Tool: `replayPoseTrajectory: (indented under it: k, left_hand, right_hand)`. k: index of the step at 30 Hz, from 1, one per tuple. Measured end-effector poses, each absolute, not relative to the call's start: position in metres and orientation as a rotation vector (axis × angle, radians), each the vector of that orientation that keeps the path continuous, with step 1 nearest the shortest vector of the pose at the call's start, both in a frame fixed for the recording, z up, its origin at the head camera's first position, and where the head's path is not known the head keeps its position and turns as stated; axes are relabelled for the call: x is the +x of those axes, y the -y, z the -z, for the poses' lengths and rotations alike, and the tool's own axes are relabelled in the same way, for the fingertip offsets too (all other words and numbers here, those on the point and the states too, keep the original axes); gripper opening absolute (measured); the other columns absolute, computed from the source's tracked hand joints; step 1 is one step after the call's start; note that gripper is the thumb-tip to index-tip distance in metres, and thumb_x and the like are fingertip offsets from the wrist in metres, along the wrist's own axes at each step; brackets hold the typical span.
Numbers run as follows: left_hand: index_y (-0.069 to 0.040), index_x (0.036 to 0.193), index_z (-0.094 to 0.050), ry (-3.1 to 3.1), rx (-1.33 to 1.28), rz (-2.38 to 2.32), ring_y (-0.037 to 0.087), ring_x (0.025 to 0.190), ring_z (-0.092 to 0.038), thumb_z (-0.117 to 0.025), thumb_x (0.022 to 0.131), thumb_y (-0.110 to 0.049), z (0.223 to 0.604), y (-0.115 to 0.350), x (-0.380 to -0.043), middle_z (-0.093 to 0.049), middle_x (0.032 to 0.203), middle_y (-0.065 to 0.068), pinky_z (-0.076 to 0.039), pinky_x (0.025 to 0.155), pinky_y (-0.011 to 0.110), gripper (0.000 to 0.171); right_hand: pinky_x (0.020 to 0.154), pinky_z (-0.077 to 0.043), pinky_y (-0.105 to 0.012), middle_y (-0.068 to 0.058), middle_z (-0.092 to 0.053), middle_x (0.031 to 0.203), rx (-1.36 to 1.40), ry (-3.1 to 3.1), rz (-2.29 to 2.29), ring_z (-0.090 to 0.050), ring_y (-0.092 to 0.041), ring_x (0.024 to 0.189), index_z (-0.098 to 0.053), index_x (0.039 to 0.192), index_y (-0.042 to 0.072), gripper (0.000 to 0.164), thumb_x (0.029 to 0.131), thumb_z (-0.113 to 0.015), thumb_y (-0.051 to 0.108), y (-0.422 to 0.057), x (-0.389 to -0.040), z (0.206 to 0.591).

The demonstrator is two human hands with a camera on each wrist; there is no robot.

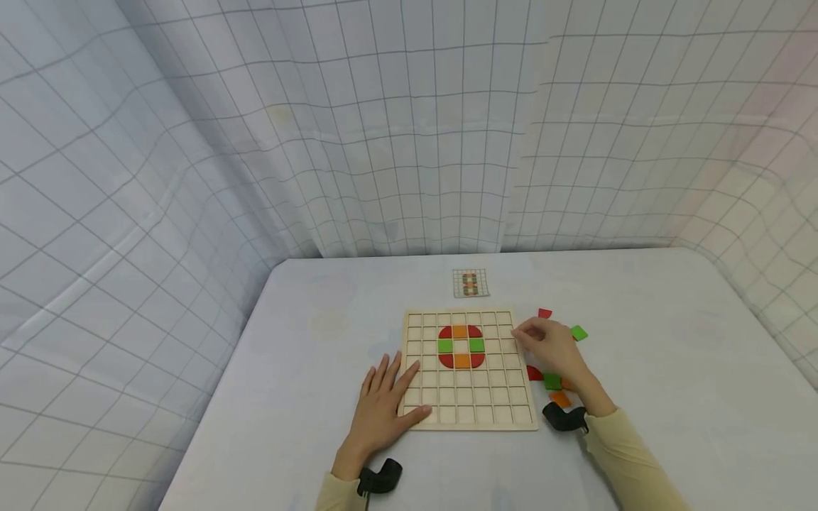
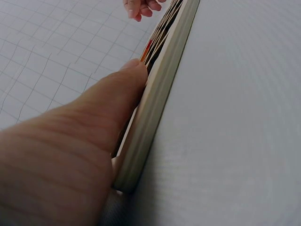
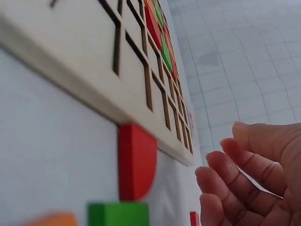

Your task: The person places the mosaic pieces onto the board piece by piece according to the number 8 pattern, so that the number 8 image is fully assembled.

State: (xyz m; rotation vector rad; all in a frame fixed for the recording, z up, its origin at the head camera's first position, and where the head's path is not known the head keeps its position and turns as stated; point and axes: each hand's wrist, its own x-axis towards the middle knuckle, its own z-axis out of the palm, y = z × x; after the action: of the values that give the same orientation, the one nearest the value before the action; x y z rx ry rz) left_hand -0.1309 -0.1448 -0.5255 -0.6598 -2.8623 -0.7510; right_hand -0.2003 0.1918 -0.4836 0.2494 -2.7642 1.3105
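A wooden grid board [image 1: 447, 419] lies flat on the table. Set in its squares is a ring of coloured tiles: rounded red corners [image 1: 445, 332], orange tiles [image 1: 459, 331] above and below, green tiles [image 1: 445, 345] at either side. My left hand [image 1: 380, 408] rests spread on the board's left edge, thumb on the near left corner. Over the board's right edge is my right hand [image 1: 548, 345], its thumb and forefinger tips close together. The right wrist view shows the right hand's fingers [image 3: 230, 162] loosely bent, with no tile visible between them.
Loose tiles lie right of the board: a red rounded tile [image 3: 136, 162] against its edge, a green tile [image 1: 552, 382], an orange tile [image 1: 561, 399], another green one farther back. A small pattern card [image 1: 470, 282] lies behind the board. Gridded white curtains [image 1: 409, 142] enclose the table.
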Motion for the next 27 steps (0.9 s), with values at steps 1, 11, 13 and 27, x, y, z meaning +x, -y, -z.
replayPoseTrajectory:
  k: [1, 11, 13, 27]
  left_hand:
    - [-0.023, 0.149, -0.036, 2.862, -0.66, 0.75, 0.031, 0.142, -0.009, -0.055, 0.086, -0.061, 0.526, 0.145, -0.131, -0.021, 0.155, 0.012, -0.003, 0.112, 0.05, 0.076]
    - [-0.023, 0.149, -0.035, 2.866, -0.665, 0.753, 0.031, 0.142, -0.009, -0.056, 0.086, -0.06, 0.523, 0.145, -0.13, -0.021, 0.155, 0.012, -0.004, 0.112, 0.049, 0.076]
    - [-0.023, 0.149, -0.036, 2.863, -0.662, 0.751, 0.031, 0.142, -0.01, -0.057, 0.086, -0.06, 0.523, 0.145, -0.13, -0.021, 0.155, 0.012, -0.004, 0.112, 0.049, 0.076]
    - [-0.021, 0.149, -0.036, 2.867, -0.666, 0.758, 0.031, 0.142, -0.009, -0.057, 0.086, -0.06, 0.523, 0.145, -0.13, -0.021, 0.155, 0.012, -0.003, 0.111, 0.05, 0.076]
  right_hand:
    - [0.059, -0.047, -0.03, -0.002, -0.065, 0.079, 0.23, 2.763, -1.269, -0.057, -0.017, 0.069, -0.07, 0.091, 0.006, 0.015, 0.09, -0.068, 0.021, -0.198, -0.202, 0.482]
    - [0.059, -0.044, -0.033, -0.013, -0.063, 0.08, -0.024, 2.821, -1.015, -0.056, -0.027, 0.072, -0.068, 0.096, -0.004, 0.021, 0.085, -0.071, 0.014, -0.238, -0.2, 0.475]
    - [0.061, -0.045, -0.035, -0.016, -0.064, 0.083, -0.097, 2.844, -0.997, -0.056, -0.029, 0.073, -0.067, 0.098, -0.006, 0.024, 0.085, -0.072, 0.014, -0.241, -0.199, 0.477]
    - [0.065, -0.045, -0.038, -0.02, -0.061, 0.101, -0.144, 2.942, -0.975, -0.054, -0.032, 0.086, -0.071, 0.104, 0.0, 0.029, 0.082, -0.075, 0.019, -0.244, -0.191, 0.483]
